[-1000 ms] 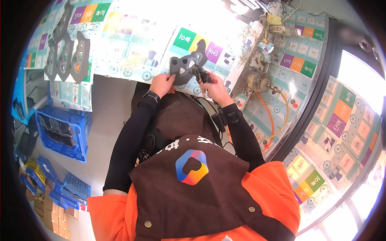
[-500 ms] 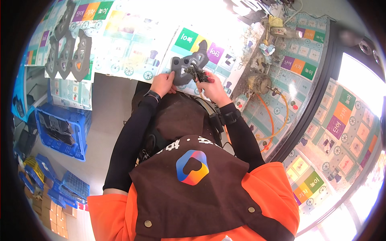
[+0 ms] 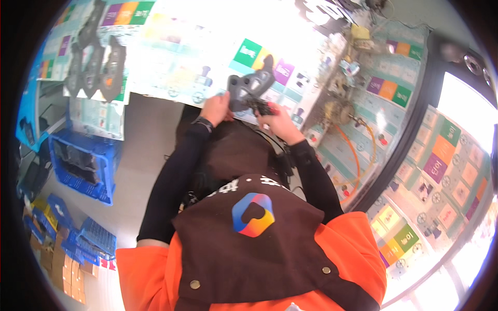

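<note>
A dark grey moulded part (image 3: 239, 92), angular with holes and a raised arm, lies on the paper-covered table at its near edge. My left hand (image 3: 215, 108) grips its left near edge, thumb on top. In my right hand (image 3: 280, 123) is a small black and red hand tool (image 3: 262, 106), with the fingers closed round it. Its front end reaches over the part's near right side. Blur hides the tool's tip, so I cannot tell whether it touches. Several similar grey parts (image 3: 110, 72) lie at the table's far left.
A blue crate (image 3: 111, 166) with dark parts inside stands on the floor at the left. Cardboard boxes (image 3: 72, 274) and more blue crates (image 3: 96, 238) are at the lower left. Right of the table are dirty fittings (image 3: 337, 111) and an orange hose (image 3: 355, 150).
My right hand has drawn the tool nearer to me, down along the part. The left hand keeps its hold on the part. The whole view has shifted slightly.
</note>
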### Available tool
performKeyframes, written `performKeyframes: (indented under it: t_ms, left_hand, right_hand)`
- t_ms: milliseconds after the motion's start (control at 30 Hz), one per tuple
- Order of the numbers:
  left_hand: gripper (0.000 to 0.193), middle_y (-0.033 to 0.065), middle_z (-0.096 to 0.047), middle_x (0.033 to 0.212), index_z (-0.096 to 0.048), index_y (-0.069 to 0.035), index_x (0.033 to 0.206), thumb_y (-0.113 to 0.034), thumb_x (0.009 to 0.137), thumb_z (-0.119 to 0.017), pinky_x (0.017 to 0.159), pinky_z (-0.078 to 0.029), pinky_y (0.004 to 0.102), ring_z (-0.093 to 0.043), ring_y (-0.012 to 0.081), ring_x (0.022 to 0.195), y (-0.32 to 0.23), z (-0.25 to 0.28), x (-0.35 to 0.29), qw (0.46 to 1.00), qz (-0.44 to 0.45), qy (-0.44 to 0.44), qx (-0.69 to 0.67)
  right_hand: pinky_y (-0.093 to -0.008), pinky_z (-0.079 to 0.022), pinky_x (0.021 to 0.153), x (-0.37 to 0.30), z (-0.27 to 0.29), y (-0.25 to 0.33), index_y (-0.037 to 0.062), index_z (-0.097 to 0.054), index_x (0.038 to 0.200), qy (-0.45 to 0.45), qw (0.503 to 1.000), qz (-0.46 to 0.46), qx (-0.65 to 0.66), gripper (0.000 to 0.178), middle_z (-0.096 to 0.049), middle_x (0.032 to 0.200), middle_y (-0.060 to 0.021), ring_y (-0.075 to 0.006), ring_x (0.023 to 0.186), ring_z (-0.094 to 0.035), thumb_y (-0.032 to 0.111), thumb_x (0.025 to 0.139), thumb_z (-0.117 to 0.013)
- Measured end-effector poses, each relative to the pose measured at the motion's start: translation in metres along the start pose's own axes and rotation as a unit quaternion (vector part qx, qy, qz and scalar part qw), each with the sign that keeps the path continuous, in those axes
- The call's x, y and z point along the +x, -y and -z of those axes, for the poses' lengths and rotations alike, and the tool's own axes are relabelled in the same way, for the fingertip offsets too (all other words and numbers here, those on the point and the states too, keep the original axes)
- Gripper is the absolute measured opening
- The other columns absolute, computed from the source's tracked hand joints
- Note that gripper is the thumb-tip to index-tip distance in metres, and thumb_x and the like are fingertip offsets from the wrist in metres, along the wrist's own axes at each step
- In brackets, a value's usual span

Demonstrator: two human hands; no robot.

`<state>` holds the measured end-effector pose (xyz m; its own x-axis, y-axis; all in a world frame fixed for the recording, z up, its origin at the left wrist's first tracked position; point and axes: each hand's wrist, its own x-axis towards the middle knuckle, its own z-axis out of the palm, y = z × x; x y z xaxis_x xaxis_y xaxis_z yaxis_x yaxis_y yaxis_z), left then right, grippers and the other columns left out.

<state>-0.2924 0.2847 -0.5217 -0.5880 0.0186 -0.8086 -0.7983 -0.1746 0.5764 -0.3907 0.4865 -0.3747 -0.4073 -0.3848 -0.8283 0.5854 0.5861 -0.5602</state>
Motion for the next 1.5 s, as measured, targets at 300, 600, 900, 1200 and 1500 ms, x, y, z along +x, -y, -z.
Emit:
performKeyframes:
  t_ms: [300, 600, 900, 1200, 1500]
  left_hand:
    - [0.017, 0.0121, -0.069, 0.082, -0.058, 0.003, 0.103, -0.014, 0.104, -0.061, 0.053, -0.053, 0.0299, -0.074, 0.0188, 0.064, -0.065, -0.01, -0.05, 0.961, -0.24, -0.137, 0.012]
    - [0.035, 0.0147, -0.068, 0.102, -0.046, 0.006, 0.136, -0.013, 0.108, -0.054, 0.055, -0.054, 0.0288, -0.074, 0.025, 0.064, -0.107, 0.241, 0.008, 0.838, -0.266, -0.391, -0.271]
    - [0.044, 0.0175, -0.069, 0.097, -0.038, 0.007, 0.144, -0.011, 0.108, -0.054, 0.056, -0.054, 0.0298, -0.074, 0.0281, 0.067, -0.118, 0.285, 0.049, 0.826, -0.229, -0.421, -0.298]
    - [0.032, 0.017, -0.065, 0.095, -0.045, 0.001, 0.132, -0.009, 0.104, -0.059, 0.052, -0.052, 0.0307, -0.072, 0.0301, 0.063, -0.133, 0.32, 0.064, 0.807, -0.245, -0.43, -0.323]
    - [0.024, 0.0144, -0.063, 0.087, -0.047, -0.003, 0.123, -0.007, 0.103, -0.06, 0.046, -0.049, 0.0298, -0.07, 0.0304, 0.062, -0.151, 0.426, 0.071, 0.782, -0.244, -0.451, -0.355]
  right_hand:
    - [-0.0246, -0.049, 0.05, -0.037, 0.041, -0.002, -0.0043, -0.06, 0.121, -0.152, 0.979, 0.111, 0.079, 0.041, -0.076, 0.093, -0.0091, -0.0124, 0.075, -0.065, 0.002, 0.081, -0.055]
    - [-0.0262, -0.049, 0.051, -0.038, 0.047, 0.008, -0.0038, -0.061, 0.12, -0.176, 0.968, 0.126, 0.128, 0.042, -0.075, 0.092, -0.0127, -0.014, 0.065, -0.061, 0.005, 0.079, -0.054]
    - [-0.0262, -0.051, 0.053, -0.032, 0.047, 0.009, -0.0028, -0.061, 0.122, -0.177, 0.969, 0.098, 0.144, 0.044, -0.075, 0.093, -0.0117, -0.0151, 0.073, -0.065, 0.005, 0.079, -0.054]
    - [-0.0261, -0.052, 0.052, -0.021, 0.059, 0.001, -0.0021, -0.061, 0.123, -0.189, 0.963, 0.095, 0.166, 0.044, -0.075, 0.094, -0.0111, -0.018, 0.083, -0.07, 0.002, 0.08, -0.055]
    - [-0.0251, -0.052, 0.051, -0.015, 0.061, 0.002, -0.0026, -0.06, 0.119, -0.198, 0.962, 0.091, 0.165, 0.042, -0.075, 0.092, -0.0125, -0.0135, 0.068, -0.063, 0.004, 0.078, -0.056]
